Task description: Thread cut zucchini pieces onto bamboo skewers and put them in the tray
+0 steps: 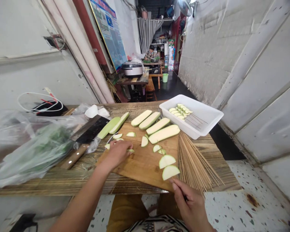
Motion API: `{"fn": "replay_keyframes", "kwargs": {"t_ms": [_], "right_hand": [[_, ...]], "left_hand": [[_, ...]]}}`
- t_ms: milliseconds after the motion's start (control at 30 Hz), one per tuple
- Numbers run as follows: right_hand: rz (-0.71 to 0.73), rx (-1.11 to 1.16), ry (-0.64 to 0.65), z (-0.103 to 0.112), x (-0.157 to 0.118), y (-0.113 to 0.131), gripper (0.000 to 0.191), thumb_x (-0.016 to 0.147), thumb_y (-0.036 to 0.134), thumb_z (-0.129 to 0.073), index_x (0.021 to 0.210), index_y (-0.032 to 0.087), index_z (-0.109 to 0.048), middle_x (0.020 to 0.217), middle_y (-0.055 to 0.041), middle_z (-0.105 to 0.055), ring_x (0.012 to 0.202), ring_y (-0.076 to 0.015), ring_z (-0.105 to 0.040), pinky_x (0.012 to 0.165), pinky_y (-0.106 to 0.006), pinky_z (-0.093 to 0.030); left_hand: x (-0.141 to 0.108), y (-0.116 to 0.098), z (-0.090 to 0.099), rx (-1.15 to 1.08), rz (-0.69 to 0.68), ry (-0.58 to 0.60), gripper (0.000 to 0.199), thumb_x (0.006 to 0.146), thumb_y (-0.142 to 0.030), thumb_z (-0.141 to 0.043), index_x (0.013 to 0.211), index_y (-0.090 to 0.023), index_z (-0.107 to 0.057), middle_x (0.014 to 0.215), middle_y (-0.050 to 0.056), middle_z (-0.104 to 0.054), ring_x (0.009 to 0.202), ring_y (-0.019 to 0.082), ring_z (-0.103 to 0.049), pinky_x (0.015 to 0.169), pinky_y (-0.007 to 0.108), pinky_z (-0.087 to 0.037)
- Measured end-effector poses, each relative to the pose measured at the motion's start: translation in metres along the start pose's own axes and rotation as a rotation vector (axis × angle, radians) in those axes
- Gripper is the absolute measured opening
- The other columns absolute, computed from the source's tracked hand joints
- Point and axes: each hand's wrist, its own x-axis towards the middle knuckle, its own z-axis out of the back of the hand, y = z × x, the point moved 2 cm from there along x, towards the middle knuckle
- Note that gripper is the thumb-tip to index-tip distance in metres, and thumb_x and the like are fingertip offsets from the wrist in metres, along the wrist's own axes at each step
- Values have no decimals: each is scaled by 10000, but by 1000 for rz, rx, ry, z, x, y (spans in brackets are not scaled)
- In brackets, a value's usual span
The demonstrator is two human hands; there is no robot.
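My right hand (189, 203) is closed round the lower end of a bamboo skewer, which points away from me over the board's right side. Two half-round zucchini slices (170, 172) are threaded on it near my fingers. My left hand (119, 152) is on the left of the wooden cutting board (140, 164), its fingers curled down at a zucchini slice (130, 150) that peeks out by the fingertips. More loose slices (130, 134) lie around it. Along the board's far edge rest several halved zucchinis (164, 134), cut face up.
At the right, bamboo skewers (195, 161) fan out below a white plastic tub (209, 120) holding filled skewers. A cleaver (93, 129) lies left of the board, beside plastic bags of greens (50, 141). Farther back are a rice cooker (132, 69) and a seated person (150, 54).
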Motion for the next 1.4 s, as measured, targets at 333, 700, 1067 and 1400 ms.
{"fn": "replay_keyframes", "kwargs": {"t_ms": [333, 700, 1067, 1400], "right_hand": [[59, 2, 214, -12, -3, 19, 227, 900, 191, -478, 1006, 192, -678, 857, -53, -724, 786, -161, -687, 722, -212, -531], [151, 26, 383, -24, -8, 26, 244, 898, 198, -432, 939, 192, -673, 640, -1, -611, 558, -121, -587, 578, -173, -476], [145, -8, 416, -27, -7, 28, 249, 899, 224, -436, 879, 173, -679, 628, -10, -621, 532, -118, -572, 541, -164, -459], [138, -8, 410, -25, -7, 28, 262, 903, 235, -427, 824, 175, -670, 606, -13, -610, 583, -135, -618, 599, -174, -494]], "left_hand": [[-33, -24, -5, -1277, 285, -494, 384, 768, -341, -601, 1121, -197, -549, 916, 30, -657, 700, 156, -664, 745, 318, -512], [-50, -31, -12, -1953, 472, -102, 185, 820, -100, -519, 938, -67, -657, 1002, 129, -657, 541, 28, -524, 313, 71, -319], [-53, -35, -5, -1932, 414, -67, 197, 794, -139, -562, 957, -100, -665, 1065, 123, -645, 438, -9, -408, 279, 71, -231], [-52, -39, -6, -1928, 488, -104, 169, 806, -134, -560, 904, -71, -683, 978, 155, -691, 874, 198, -660, 785, 287, -548]]}}
